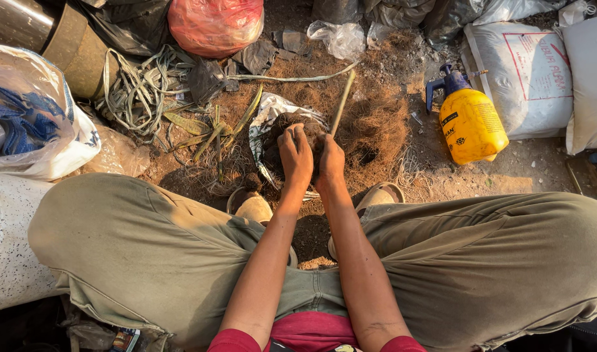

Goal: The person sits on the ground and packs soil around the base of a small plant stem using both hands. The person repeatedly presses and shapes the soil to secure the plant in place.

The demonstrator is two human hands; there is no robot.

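Low in the frame our knees spread wide in olive trousers [148,254], and both forearms run up the middle to the work. Our left hand [296,158] and right hand [330,161] sit side by side at the centre, fingers curled close over a dark ball of fibre [292,128], pressing it from both sides. The ball rests on a crumpled plastic sheet [271,107] just above our sandals [254,207]. We judge that an even squeeze from both palms, turning the ball a little at a time, would keep it round and tight. A thin stick [342,101] rises from beside the right hand. Loose brown fibre [376,127] lies around; a yellow spray bottle [471,124] stands at right, tangled straps [138,91] at upper left, a red bag [215,25] at the top
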